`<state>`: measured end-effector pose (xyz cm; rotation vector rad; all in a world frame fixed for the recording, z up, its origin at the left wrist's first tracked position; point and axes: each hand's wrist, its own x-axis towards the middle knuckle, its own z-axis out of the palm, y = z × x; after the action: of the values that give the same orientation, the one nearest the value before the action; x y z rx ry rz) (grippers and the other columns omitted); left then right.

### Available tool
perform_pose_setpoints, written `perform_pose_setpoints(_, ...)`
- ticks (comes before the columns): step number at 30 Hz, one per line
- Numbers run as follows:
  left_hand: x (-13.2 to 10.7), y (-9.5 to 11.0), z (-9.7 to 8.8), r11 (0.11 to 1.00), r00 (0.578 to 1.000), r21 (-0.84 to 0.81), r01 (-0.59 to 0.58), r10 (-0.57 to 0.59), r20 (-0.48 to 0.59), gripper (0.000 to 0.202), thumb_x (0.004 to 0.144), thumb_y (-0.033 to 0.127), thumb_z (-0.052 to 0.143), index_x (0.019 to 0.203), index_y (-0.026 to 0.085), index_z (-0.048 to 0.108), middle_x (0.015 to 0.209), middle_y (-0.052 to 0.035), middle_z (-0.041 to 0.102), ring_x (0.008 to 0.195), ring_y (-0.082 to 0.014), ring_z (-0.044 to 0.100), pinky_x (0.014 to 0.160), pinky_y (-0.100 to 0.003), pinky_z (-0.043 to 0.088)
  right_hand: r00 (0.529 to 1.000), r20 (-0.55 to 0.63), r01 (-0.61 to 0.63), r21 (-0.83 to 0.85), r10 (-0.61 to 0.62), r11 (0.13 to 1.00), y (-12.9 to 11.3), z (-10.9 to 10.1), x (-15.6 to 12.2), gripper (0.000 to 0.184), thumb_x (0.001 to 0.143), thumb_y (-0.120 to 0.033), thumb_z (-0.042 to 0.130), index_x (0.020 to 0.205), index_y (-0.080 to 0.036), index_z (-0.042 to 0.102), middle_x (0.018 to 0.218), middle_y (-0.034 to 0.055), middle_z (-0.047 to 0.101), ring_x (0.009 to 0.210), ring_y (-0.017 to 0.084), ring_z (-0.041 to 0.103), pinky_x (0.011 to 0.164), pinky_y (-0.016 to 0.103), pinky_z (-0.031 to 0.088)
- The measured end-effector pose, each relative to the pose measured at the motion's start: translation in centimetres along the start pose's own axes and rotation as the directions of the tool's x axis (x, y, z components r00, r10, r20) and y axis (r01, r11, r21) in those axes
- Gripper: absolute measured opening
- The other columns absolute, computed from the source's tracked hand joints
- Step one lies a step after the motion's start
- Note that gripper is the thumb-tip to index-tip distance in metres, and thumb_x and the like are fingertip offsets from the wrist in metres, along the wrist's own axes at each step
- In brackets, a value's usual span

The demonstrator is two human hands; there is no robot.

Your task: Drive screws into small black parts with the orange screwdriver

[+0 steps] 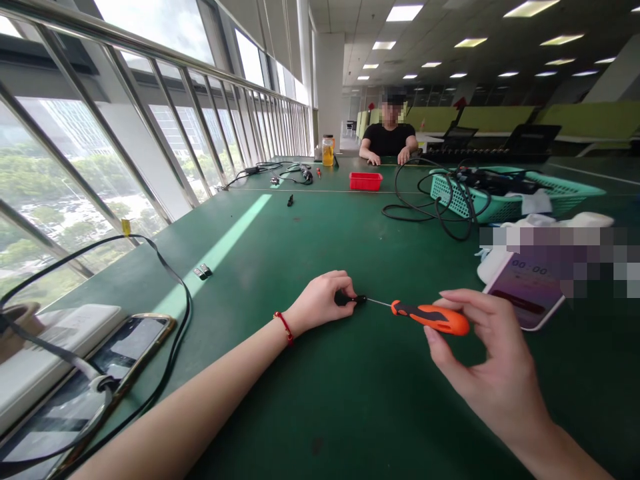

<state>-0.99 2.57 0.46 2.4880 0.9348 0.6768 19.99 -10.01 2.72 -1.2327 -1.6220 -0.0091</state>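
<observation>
The left grip (324, 305) is closed on a small black part (360, 299), seemingly steadying it against the screwdriver (413, 311) just right of that grip; the right grip (495, 363) lightly clasps the handle (453, 324), apparently for fine control

Over toward the desk's (400, 407) right edge, here's the one reading that comes through: the phone (521, 308) is showing 00 : 00, pale digits on a pinkish-purple screen (529, 283), two zeros, a colon, two zeros, running across the upper part of the visible display. Just underneath sits a faint mark, too small to make out. Lower down comes a dark red bar (520, 297), and whatever is on it stays a blur. Blocky pixelation covers the phone's upper part, so anything written there is hidden from us.
</observation>
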Motion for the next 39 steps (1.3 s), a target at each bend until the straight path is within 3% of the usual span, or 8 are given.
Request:
perform_pose_setpoints(6,0.00,-0.08,0.04,1.000,1.000,-0.005,-0.009,0.009,-0.003,0.002,0.075,0.020,0.059,0.075,0.018,0.059,0.082,-0.0010,0.060,0.077,-0.0142,0.057,0.069,-0.024,0.046,0.994,0.104,-0.023,-0.028,0.025,0.999,-0.20,-0.27,0.08,0.019,0.083,-0.036,0.062,0.097,-0.023,0.059,0.084,0.0037,0.066,0.073,0.017,0.066,0.060,0.026,0.056)
perform_pose_setpoints(14,-0.01,-0.16,0.08,1.000,1.000,-0.014,-0.016,0.016,0.001,0.003,0.075,0.020,0.058,0.075,0.018,0.059,0.083,-0.0013,0.060,0.077,-0.0142,0.057,0.069,-0.024,0.045,0.999,0.022,-0.025,0.022,0.024,0.999,-0.26,-0.03,-0.10,0.037,0.082,-0.030,0.061,0.116,-0.021,0.050,0.097,0.0058,0.062,0.089,0.019,0.065,0.075,0.030,0.056)
perform_pose_setpoints(20,0.02,-0.11,-0.03,1.000,1.000,-0.010,-0.013,0.013,-0.002,0.003,0.075,0.020,0.059,0.074,0.018,0.059,0.082,-0.0010,0.059,0.076,-0.0138,0.056,0.068,-0.024,0.045,0.981,0.171,-0.083,-0.050,0.090,0.995,-0.07,-0.54,-0.19,0.017,0.087,-0.037,0.054,0.098,-0.025,0.060,0.088,0.0028,0.063,0.073,0.015,0.063,0.062,0.025,0.052)
perform_pose_setpoints(28,0.02,-0.06,0.12,0.998,1.000,0.064,-0.018,0.020,-0.023,0.002,0.075,0.019,0.057,0.075,0.018,0.059,0.081,-0.0012,0.059,0.078,-0.0147,0.056,0.069,-0.024,0.045,0.998,0.063,-0.002,-0.014,0.003,1.000,0.00,-0.32,0.07,0.031,0.085,-0.031,0.056,0.115,-0.023,0.052,0.098,0.0040,0.060,0.088,0.016,0.063,0.077,0.027,0.053)
perform_pose_setpoints(35,0.06,0.00,0.13,0.998,0.999,0.069,-0.004,0.008,-0.048,0.001,0.074,0.018,0.058,0.074,0.018,0.058,0.081,-0.0011,0.059,0.078,-0.0149,0.056,0.069,-0.025,0.045,0.982,0.181,-0.043,-0.031,0.048,0.999,0.22,-0.49,-0.36,0.024,0.087,-0.032,0.056,0.109,-0.025,0.056,0.085,0.0009,0.061,0.070,0.012,0.063,0.064,0.024,0.052)
perform_pose_setpoints(39,0.05,-0.10,0.13,0.998,0.999,0.069,-0.002,0.005,-0.042,0.001,0.074,0.018,0.059,0.075,0.018,0.058,0.081,-0.0012,0.060,0.078,-0.0148,0.056,0.069,-0.025,0.045,0.997,0.079,0.008,-0.009,-0.007,1.000,-0.08,-0.50,-0.17,0.035,0.084,-0.030,0.057,0.118,-0.022,0.051,0.094,0.0046,0.060,0.086,0.017,0.063,0.074,0.028,0.054)
